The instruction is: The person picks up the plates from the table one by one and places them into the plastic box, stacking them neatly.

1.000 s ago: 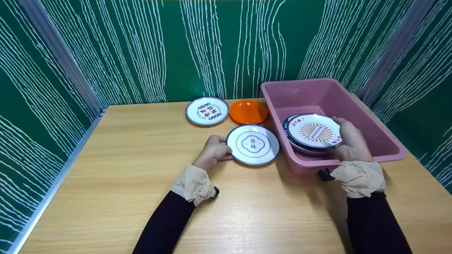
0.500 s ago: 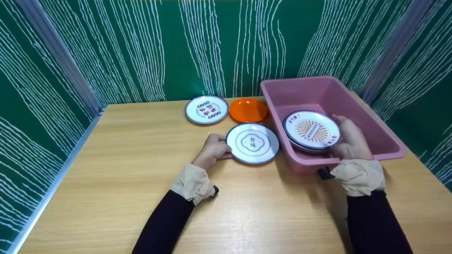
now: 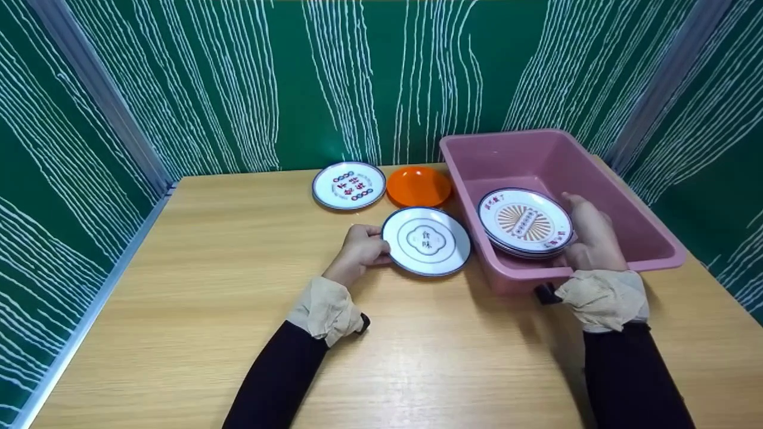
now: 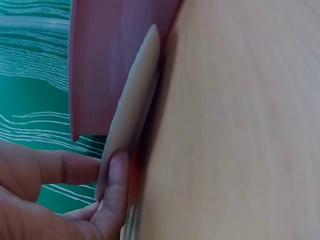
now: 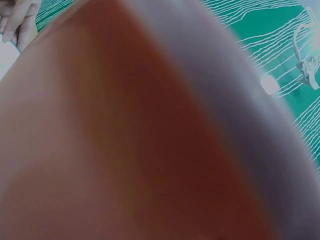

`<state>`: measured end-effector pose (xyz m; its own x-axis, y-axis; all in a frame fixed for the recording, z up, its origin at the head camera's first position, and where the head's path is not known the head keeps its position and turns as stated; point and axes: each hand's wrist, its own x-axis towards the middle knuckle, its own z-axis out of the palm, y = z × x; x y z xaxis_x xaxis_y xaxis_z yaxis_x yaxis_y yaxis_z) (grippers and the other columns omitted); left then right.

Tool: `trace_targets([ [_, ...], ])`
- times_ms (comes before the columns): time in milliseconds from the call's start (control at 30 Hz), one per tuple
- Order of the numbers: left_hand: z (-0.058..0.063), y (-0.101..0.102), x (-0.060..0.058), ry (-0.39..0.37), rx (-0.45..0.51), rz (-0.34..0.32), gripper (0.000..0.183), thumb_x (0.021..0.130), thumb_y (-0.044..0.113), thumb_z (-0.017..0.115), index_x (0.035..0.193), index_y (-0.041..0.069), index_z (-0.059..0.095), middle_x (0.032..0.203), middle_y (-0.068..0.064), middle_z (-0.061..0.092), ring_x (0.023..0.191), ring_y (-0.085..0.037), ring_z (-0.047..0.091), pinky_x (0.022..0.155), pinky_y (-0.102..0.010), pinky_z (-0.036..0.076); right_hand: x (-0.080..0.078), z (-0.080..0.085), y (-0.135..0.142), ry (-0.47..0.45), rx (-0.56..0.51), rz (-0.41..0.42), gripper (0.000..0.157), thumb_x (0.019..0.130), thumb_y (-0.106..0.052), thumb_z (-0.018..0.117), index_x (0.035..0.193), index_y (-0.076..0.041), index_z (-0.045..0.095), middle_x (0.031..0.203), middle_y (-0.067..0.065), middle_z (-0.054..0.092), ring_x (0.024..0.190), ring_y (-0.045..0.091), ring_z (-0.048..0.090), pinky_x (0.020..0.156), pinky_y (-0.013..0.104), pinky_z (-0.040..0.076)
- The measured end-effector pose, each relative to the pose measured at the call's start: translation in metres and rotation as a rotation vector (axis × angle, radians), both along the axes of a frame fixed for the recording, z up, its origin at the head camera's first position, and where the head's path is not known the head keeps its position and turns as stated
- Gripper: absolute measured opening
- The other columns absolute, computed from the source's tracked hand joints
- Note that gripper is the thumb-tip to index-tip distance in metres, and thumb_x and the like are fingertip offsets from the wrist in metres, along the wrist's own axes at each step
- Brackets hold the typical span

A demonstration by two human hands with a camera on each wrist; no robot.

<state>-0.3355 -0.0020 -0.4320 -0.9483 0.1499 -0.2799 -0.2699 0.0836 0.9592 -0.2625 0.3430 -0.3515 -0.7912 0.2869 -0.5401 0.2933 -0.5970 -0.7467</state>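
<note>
The left hand [image 3: 359,247] pinches the left edge of the 食味 plate [image 3: 425,241] between thumb and fingers, just left of the tub [image 3: 506,156]; that edge is raised off the counter [image 3: 208,268]. Its two dark characters stand in a lobed frame at the centre of the white, dark-rimmed face. The right hand [image 3: 594,239] grips the right edge of a stack [image 3: 524,252] inside the tub, toward the tub's left wall; its fingers are partly hidden. The top plate [image 3: 526,219] bears red characters near the rim and a lettered banner across an orange sunburst, too small to read. Left of the tub's far part lies an orange plate [image 3: 418,187]; farther left, a white plate [image 3: 349,186] carries red characters, not clearly legible. Behind the tub stands a green wall [image 3: 298,89] with white lines.
</note>
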Motion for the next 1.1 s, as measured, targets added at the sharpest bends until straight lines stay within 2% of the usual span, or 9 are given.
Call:
trace_targets([
  [200,0.007,0.001,0.003,0.040,0.022,0.065,0.032,0.085,-0.010,0.059,0.117,-0.011,0.063,0.094,-0.014,0.067,0.069,-0.017,0.067,0.071,-0.033,0.064,-0.003,0.001,-0.002,0.045,0.015,-0.052,0.039,0.095,-0.027,0.074,0.122,-0.018,0.048,0.118,-0.004,0.049,0.099,0.006,0.056,0.082,0.018,0.054],
  [300,0.011,0.000,0.004,0.039,0.009,0.111,0.027,0.086,-0.006,0.063,0.113,-0.008,0.066,0.090,-0.012,0.067,0.064,-0.016,0.065,0.076,-0.036,0.064,-0.003,0.001,-0.003,0.030,0.052,-0.054,0.049,0.094,-0.028,0.076,0.130,-0.021,0.045,0.120,-0.007,0.043,0.105,0.005,0.048,0.088,0.016,0.047],
  [467,0.020,-0.005,0.007,0.011,-0.006,0.163,0.026,0.086,0.001,0.068,0.112,-0.001,0.068,0.093,-0.012,0.069,0.062,-0.019,0.063,0.067,-0.033,0.061,-0.002,0.001,-0.006,-0.005,0.156,-0.043,0.044,0.095,-0.036,0.073,0.125,-0.027,0.042,0.112,-0.009,0.035,0.096,0.009,0.034,0.071,0.022,0.032],
  [533,0.025,-0.007,0.007,0.002,0.005,0.175,0.026,0.086,0.002,0.069,0.112,0.001,0.069,0.097,-0.012,0.069,0.063,-0.019,0.063,0.068,-0.031,0.060,-0.002,0.000,-0.006,0.000,0.173,-0.035,0.046,0.095,-0.037,0.073,0.129,-0.028,0.043,0.120,-0.010,0.037,0.101,0.008,0.034,0.075,0.022,0.033],
  [600,0.029,-0.009,0.008,0.005,0.024,0.182,0.025,0.087,0.002,0.068,0.112,0.001,0.069,0.100,-0.013,0.068,0.066,-0.019,0.065,0.080,-0.036,0.062,-0.003,0.000,-0.006,0.007,0.177,-0.025,0.058,0.095,-0.037,0.072,0.143,-0.030,0.041,0.137,-0.010,0.036,0.118,0.010,0.034,0.092,0.020,0.035],
  [700,0.036,-0.013,0.008,0.012,0.054,0.183,0.024,0.088,0.001,0.067,0.112,0.000,0.069,0.102,-0.014,0.067,0.068,-0.017,0.064,0.085,-0.037,0.062,-0.002,0.001,-0.007,0.024,0.216,0.018,0.075,0.098,-0.041,0.067,0.160,-0.030,0.027,0.163,-0.004,0.017,0.146,0.024,0.020,0.120,0.032,0.026],
  [800,0.043,-0.018,0.009,0.015,0.067,0.190,0.023,0.088,0.003,0.068,0.111,0.001,0.068,0.103,-0.014,0.067,0.070,-0.018,0.063,0.082,-0.033,0.062,-0.001,0.001,-0.008,0.065,0.242,0.055,0.075,0.102,-0.041,0.060,0.163,-0.027,0.019,0.169,0.003,0.004,0.153,0.030,0.014,0.124,0.038,0.026],
  [933,0.053,-0.024,0.012,0.048,0.110,0.188,0.023,0.088,0.002,0.068,0.111,-0.001,0.066,0.103,-0.014,0.065,0.069,-0.017,0.063,0.073,-0.025,0.061,0.001,0.001,-0.011,0.142,0.276,0.071,0.072,0.103,-0.038,0.059,0.160,-0.020,0.020,0.156,0.014,0.026,0.137,0.032,0.042,0.108,0.033,0.047],
  [1100,0.063,-0.029,0.015,0.103,0.180,0.163,0.027,0.088,-0.002,0.066,0.115,-0.006,0.062,0.101,-0.017,0.063,0.063,-0.015,0.062,0.062,-0.021,0.060,0.002,0.002,-0.015,0.240,0.299,0.056,0.076,0.100,-0.034,0.066,0.158,-0.015,0.020,0.127,0.005,0.042,0.106,0.021,0.058,0.084,0.026,0.057],
])
